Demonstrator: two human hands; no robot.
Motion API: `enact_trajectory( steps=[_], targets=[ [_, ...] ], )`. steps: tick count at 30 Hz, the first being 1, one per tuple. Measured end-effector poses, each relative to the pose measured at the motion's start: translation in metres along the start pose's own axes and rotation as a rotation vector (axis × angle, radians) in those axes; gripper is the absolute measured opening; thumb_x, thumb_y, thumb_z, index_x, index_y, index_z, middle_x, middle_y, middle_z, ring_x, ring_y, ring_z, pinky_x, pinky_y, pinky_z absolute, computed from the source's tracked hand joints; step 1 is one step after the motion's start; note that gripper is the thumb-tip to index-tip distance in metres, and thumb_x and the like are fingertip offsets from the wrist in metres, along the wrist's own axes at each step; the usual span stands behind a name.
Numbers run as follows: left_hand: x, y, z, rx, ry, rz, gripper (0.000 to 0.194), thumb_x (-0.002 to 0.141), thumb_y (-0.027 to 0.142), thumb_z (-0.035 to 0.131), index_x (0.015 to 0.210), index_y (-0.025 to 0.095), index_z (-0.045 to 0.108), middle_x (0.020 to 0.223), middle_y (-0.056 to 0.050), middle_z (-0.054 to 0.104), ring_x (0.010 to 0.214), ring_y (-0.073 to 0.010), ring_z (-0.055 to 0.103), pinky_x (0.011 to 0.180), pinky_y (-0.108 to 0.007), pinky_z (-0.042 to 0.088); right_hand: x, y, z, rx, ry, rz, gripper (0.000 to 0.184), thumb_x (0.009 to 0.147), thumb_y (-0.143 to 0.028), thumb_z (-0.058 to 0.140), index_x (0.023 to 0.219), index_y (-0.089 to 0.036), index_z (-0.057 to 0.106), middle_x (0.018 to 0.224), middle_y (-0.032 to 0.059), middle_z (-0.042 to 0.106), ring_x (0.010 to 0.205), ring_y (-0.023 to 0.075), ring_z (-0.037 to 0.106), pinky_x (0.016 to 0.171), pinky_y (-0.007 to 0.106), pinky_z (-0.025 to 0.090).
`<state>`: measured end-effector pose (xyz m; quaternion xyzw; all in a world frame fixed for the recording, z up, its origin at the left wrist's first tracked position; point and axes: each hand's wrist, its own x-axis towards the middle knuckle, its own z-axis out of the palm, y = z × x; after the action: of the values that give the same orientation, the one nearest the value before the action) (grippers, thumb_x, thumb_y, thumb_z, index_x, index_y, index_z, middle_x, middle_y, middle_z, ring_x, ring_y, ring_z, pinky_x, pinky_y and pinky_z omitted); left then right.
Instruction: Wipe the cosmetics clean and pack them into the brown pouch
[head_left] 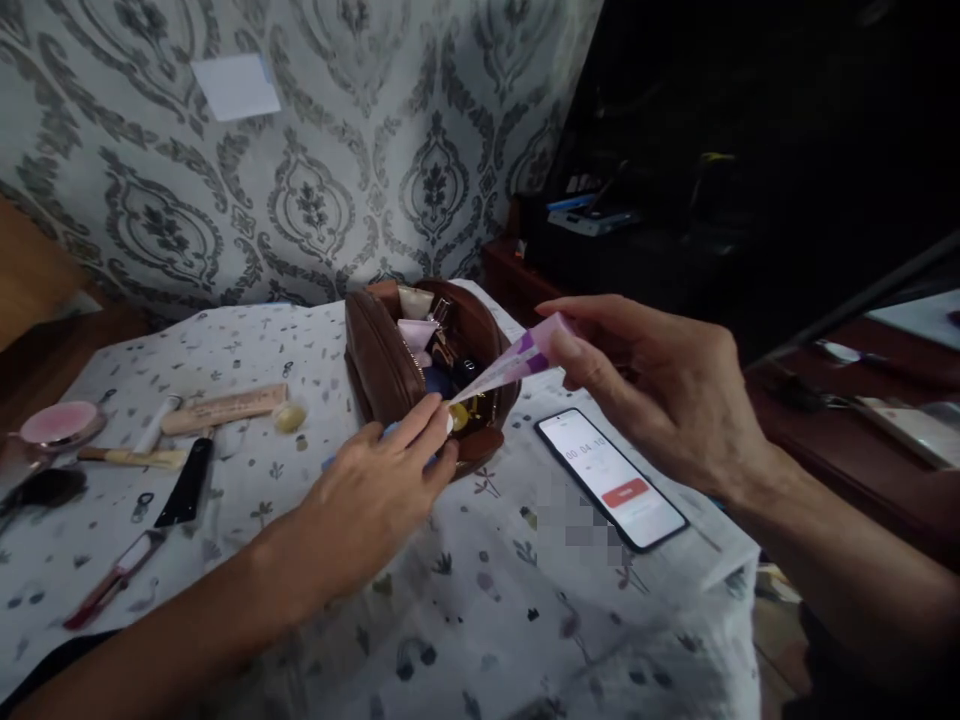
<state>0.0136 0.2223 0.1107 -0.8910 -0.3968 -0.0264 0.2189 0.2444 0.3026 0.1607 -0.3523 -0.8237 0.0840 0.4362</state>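
Note:
A purple and white squeeze tube (pixel 517 357) slants over the open brown cosmetic bag (pixel 382 365). Its wide end is pinched between the thumb and fingers of my right hand (pixel 652 380), and its narrow end points down to my left fingertips. At the bag's near side is my left hand (pixel 394 480), with bent fingers closed together. Bits of blue show around that hand, but what its fingers hold is hidden. Inside the bag lie a pink tube (pixel 416 333), a cream-coloured tube (pixel 415 301), dark items and something yellow.
A phone (pixel 611 478) with a running timer lies right of the bag. On the left of the patterned cloth (pixel 480 600) are a pink compact (pixel 61 425), a beige tube (pixel 225 408), a wooden-handled brush (pixel 135 457), a black tube (pixel 187 480) and a small round jar (pixel 289 416).

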Motion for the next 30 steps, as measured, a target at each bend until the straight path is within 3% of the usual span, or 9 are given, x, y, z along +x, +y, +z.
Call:
enact_trajectory(
  steps=[6, 15, 18, 20, 25, 30],
  targets=[
    [-0.001, 0.008, 0.006, -0.051, 0.053, -0.045, 0.045, 0.079, 0.017, 0.057, 0.124, 0.02, 0.061, 0.138, -0.017, 0.058, 0.142, -0.0355, 0.038, 0.07, -0.042, 0.06, 0.01, 0.011, 0.011, 0.04, -0.221, -0.018, 0.032, 0.097, -0.044, 0.05, 0.087, -0.022, 0.071, 0.07, 0.0004, 0.068, 0.059, 0.0129, 0.059, 0.053, 0.025, 0.042],
    [0.0, 0.005, 0.01, -0.233, 0.122, -0.1, 0.04, 0.088, 0.016, 0.05, 0.123, 0.028, 0.062, 0.137, -0.011, 0.061, 0.138, -0.0332, 0.045, 0.069, -0.045, 0.062, 0.005, 0.021, 0.043, 0.017, -0.545, 0.003, 0.032, 0.093, -0.039, 0.057, 0.066, -0.024, 0.064, 0.053, -0.0018, 0.055, 0.045, 0.0114, 0.045, 0.045, 0.026, 0.031],
    [0.001, 0.003, 0.01, -0.215, 0.127, -0.092, 0.039, 0.089, 0.015, 0.048, 0.123, 0.027, 0.062, 0.135, -0.011, 0.062, 0.139, -0.0316, 0.045, 0.072, -0.042, 0.062, -0.003, 0.023, 0.049, 0.014, -0.547, 0.007, 0.027, 0.092, -0.038, 0.058, 0.071, -0.024, 0.066, 0.057, -0.0012, 0.06, 0.048, 0.0124, 0.05, 0.048, 0.026, 0.034],
    [0.001, 0.001, 0.009, -0.194, 0.137, -0.059, 0.038, 0.09, 0.014, 0.046, 0.122, 0.025, 0.063, 0.135, -0.012, 0.063, 0.138, -0.0303, 0.046, 0.071, -0.04, 0.063, -0.007, 0.024, 0.049, 0.012, -0.535, 0.008, 0.019, 0.089, -0.041, 0.063, 0.085, -0.024, 0.071, 0.063, -0.0004, 0.066, 0.052, 0.0143, 0.055, 0.049, 0.026, 0.038],
    [-0.007, -0.005, 0.009, -0.163, 0.217, -0.023, 0.038, 0.093, 0.015, 0.043, 0.122, 0.028, 0.064, 0.136, -0.007, 0.062, 0.136, -0.0276, 0.049, 0.078, -0.037, 0.063, -0.013, 0.025, 0.038, 0.025, -0.416, 0.054, 0.043, 0.087, -0.047, 0.065, 0.126, -0.027, 0.062, 0.065, -0.0018, 0.069, 0.051, 0.0164, 0.06, 0.048, 0.026, 0.043],
    [-0.021, -0.003, 0.008, -0.119, 0.155, -0.02, 0.039, 0.093, 0.013, 0.04, 0.122, 0.023, 0.065, 0.141, -0.007, 0.059, 0.134, -0.0276, 0.051, 0.081, -0.038, 0.062, -0.042, 0.02, 0.02, 0.131, -0.232, -0.026, 0.021, 0.093, -0.033, 0.059, 0.112, -0.034, 0.067, 0.07, -0.0009, 0.072, 0.05, 0.0159, 0.062, 0.046, 0.027, 0.05]
  ],
)
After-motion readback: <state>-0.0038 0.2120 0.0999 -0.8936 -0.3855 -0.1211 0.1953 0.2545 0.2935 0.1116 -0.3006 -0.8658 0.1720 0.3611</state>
